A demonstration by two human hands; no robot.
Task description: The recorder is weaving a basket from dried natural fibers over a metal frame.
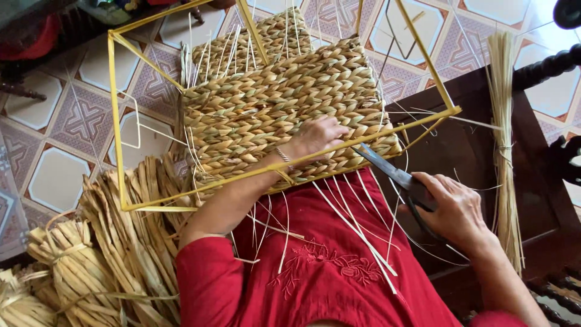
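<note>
Trimming loose strands at a woven panel's edge.

At frame centre the panel (284, 103), woven on a yellow frame (118, 121), is pressed flat by the left hand (318, 136), fingers spread on the weave to steady it. At lower right, scissors (393, 175) are gripped by the right hand (454, 209), blades parted toward the strands (357, 224) hanging over the red lap.

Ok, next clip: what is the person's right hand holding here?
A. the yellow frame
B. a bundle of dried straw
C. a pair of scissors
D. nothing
C: the right hand grips dark-handled scissors, blades pointing toward the edge of the woven panel, while the left hand rests on the weave inside the yellow frame.
</note>
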